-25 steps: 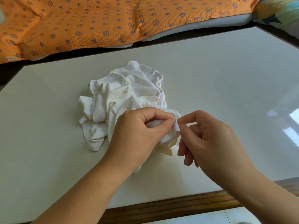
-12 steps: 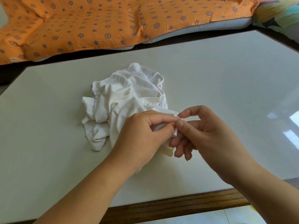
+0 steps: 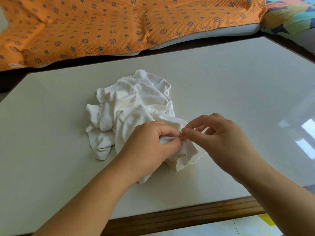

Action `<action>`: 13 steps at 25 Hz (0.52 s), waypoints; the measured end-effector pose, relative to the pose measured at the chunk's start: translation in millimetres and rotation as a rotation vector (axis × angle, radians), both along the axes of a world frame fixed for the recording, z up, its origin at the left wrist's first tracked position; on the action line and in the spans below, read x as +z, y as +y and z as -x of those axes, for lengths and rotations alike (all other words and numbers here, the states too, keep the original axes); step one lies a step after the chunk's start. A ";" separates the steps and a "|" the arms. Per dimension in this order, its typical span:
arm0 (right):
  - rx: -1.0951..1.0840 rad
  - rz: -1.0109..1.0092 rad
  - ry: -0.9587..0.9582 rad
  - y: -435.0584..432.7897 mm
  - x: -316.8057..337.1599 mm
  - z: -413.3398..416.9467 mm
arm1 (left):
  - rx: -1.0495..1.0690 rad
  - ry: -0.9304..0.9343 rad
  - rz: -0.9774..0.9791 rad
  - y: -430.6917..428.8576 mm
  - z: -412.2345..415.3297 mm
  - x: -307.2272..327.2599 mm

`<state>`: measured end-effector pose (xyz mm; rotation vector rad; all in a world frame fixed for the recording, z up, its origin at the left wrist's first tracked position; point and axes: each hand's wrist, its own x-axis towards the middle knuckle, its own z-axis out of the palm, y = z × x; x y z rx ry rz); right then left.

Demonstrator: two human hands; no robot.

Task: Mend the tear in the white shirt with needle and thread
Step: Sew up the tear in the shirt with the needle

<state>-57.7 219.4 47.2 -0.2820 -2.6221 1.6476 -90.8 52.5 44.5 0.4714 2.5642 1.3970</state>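
1. Pinching a fold of the shirt (image 3: 136, 103) between thumb and curled fingers, your left hand (image 3: 153, 143) held the work just off the table (image 3: 238, 103), at the near right edge of the crumpled heap.
2. Your right hand (image 3: 221, 138) met it there. Its thumb and forefinger tips were closed together against your left thumb, and the other fingers were loosely spread above. The needle was too small to make out; I judged it sat in that pinch.
3. Your hands touched at the fold, left hand on its left and right hand on its right. The stitch point lay directly between them, nearer you than the rest of the shirt.
4. A pale thread (image 3: 200, 156) trailed slack from under your right hand, past the hanging flap of cloth.
5. The pinched edge seemed to run roughly away from you, so the next pull probably needed to go rightward, away from your left hand, until the thread came taut. The tear itself was hidden in the fold.
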 end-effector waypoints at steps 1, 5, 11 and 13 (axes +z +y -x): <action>-0.031 0.042 0.011 1.1 0.0 1.7 | -0.003 -0.008 -0.013 0.3 -0.2 2.2; -0.049 0.259 -0.002 0.7 2.8 6.0 | -0.003 -0.042 -0.045 1.2 -0.6 7.9; -0.029 0.275 0.025 -1.8 5.7 10.9 | 0.008 -0.126 -0.150 0.8 0.0 10.8; -0.098 0.343 0.024 2.1 8.4 15.7 | 0.012 -0.154 -0.150 0.3 -0.6 10.6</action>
